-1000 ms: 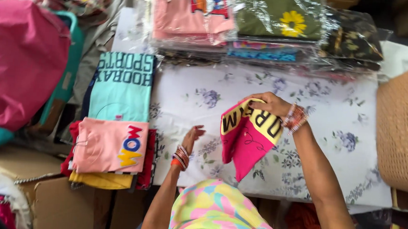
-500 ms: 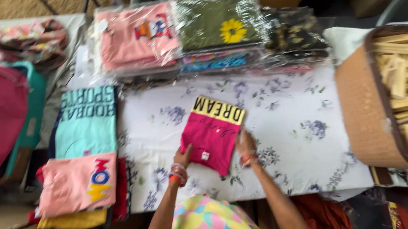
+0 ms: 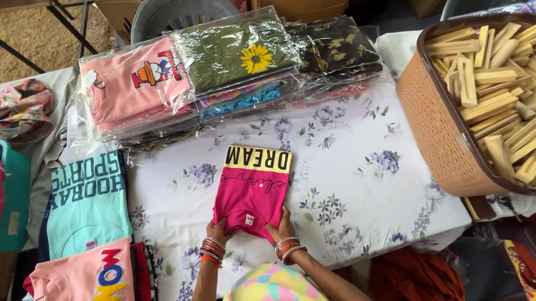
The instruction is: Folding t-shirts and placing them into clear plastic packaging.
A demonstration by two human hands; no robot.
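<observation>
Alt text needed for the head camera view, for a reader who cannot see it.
Both hands, left hand and right hand, press the near edge of a folded pink T-shirt lying flat on a floral tablecloth. Bagged shirts are stacked behind it, and a woven basket of wooden pieces sits to the right.

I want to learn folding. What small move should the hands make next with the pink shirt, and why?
Probably smooth it flat: both hands, left hand and right hand, press the near edge of the pink shirt, which lies folded on the floral cloth.
</observation>
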